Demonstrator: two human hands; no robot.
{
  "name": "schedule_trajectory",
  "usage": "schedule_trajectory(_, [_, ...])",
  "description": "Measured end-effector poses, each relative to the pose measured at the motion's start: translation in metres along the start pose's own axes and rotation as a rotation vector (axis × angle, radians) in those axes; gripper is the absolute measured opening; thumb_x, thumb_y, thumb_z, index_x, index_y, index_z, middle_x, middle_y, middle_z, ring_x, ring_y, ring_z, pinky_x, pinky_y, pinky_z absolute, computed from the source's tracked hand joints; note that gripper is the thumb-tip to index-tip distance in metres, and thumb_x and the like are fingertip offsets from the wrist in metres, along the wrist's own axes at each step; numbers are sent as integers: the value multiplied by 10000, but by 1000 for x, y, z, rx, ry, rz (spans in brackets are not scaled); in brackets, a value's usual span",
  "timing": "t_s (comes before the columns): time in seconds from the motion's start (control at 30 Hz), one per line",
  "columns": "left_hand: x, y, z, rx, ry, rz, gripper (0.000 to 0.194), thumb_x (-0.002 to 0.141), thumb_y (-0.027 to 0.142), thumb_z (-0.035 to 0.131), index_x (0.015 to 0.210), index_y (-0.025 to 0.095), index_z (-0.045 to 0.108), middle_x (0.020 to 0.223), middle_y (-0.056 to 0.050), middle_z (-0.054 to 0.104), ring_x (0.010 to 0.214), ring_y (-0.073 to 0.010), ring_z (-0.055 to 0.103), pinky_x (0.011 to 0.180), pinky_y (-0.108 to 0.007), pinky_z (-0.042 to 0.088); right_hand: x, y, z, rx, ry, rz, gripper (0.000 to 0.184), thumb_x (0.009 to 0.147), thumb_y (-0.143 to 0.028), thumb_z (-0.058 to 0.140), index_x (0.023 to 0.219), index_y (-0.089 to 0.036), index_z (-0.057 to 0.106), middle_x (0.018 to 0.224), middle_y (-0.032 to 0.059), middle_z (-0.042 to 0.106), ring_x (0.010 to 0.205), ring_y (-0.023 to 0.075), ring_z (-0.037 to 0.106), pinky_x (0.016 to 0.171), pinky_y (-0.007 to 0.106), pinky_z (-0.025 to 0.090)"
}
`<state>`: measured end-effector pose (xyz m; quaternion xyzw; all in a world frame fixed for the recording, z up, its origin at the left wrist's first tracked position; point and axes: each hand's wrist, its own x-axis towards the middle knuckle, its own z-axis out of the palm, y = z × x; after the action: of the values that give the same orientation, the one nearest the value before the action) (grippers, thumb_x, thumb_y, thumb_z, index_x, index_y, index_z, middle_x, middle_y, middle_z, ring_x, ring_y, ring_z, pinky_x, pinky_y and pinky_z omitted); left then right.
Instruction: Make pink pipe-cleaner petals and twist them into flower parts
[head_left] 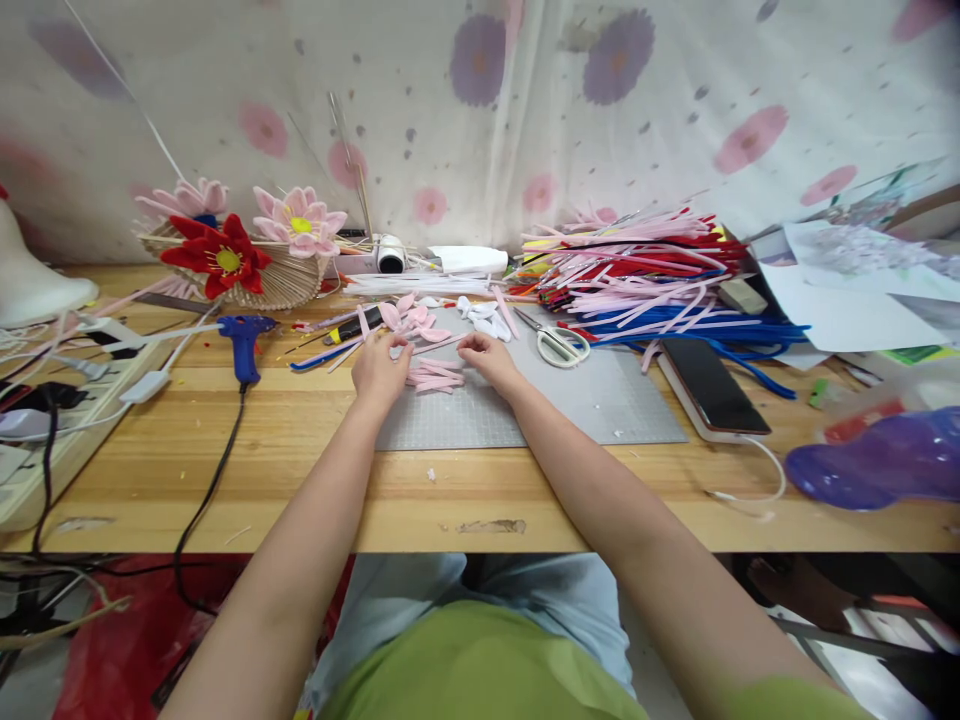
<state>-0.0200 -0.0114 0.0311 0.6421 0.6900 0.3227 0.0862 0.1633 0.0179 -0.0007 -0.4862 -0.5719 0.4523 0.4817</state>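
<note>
My left hand [381, 368] and my right hand [491, 362] are over the grey cutting mat [600, 400], fingertips pinched and facing each other. A thin pink pipe cleaner [439, 346] stretches between them. Just below it lies a small stack of short pink pipe cleaner pieces [435, 377]. Bent pink loops shaped like petals [414, 320] rest beyond my left hand, and white petal-shaped loops [486, 320] beyond my right. Scissors [562, 346] with pale handles lie right of my right hand. A black and yellow utility knife [355, 328] sits behind my left hand.
A blue glue gun [246, 347] stands left, near a power strip [82, 410]. Fuzzy flowers [226, 260] fill the back left. Bundled pipe cleaners [645, 270] are heaped at the back right. A phone [716, 385] and a purple object [877, 460] lie on the right.
</note>
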Motion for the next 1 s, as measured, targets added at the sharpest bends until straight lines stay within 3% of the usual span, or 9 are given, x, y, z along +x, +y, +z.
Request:
schedule_trajectory(0.07, [7,-1,2,109,-18,38,205,790,354,520,850,209,651,1022,-92,580,1019,-258,533,804,-350,424,2,3,-1,-56,47,-2,54,610,-235,533,629,-186,544,586,-45,496,571,91,417,589,238,334])
schedule_trajectory(0.2, [21,-2,11,314,-170,125,160,767,278,550,858,209,661,1040,-97,579,1101,-254,481,889,-334,392,5,9,-3,-152,141,-1,98,629,-223,496,698,-181,551,604,-45,489,583,101,429,594,242,341])
schedule_trajectory(0.37, [32,-2,9,410,-243,168,182,793,190,481,875,174,642,1015,-126,616,1023,-256,535,845,-332,397,4,12,-4,-233,189,-50,154,670,-183,461,782,-163,566,661,-21,525,614,112,469,641,259,382])
schedule_trajectory(0.5, [35,3,-9,346,-186,156,201,827,221,439,933,193,608,972,-102,649,895,-242,589,715,-317,407,-1,3,-7,-401,307,-248,294,722,-137,431,975,-144,583,881,58,559,714,142,507,699,295,419])
schedule_trajectory(0.6, [31,13,-19,350,-206,365,189,838,219,428,896,205,608,974,-80,649,919,-228,581,699,-301,391,-5,-5,-6,-619,286,-468,409,743,-96,456,1131,-170,562,1067,108,519,928,197,495,797,331,411])
schedule_trajectory(0.7, [24,23,-23,336,-181,528,213,859,236,406,908,200,610,982,-80,646,934,-218,572,704,-299,384,-5,-9,-4,-763,210,-527,269,779,-132,508,1003,-182,649,1002,106,552,942,220,476,826,356,389])
schedule_trajectory(0.8, [22,23,-21,314,-118,553,223,861,248,416,900,188,627,950,-85,657,919,-217,577,727,-304,388,-2,-6,-4,-771,201,-476,157,810,-223,541,821,-183,692,848,90,592,858,214,488,784,351,389])
schedule_trajectory(1.0, [20,3,-9,209,-81,518,233,857,292,452,891,190,659,943,-85,673,938,-221,589,764,-309,411,0,0,-7,-473,270,-357,152,791,-276,567,802,-179,684,771,59,618,765,177,525,747,319,398])
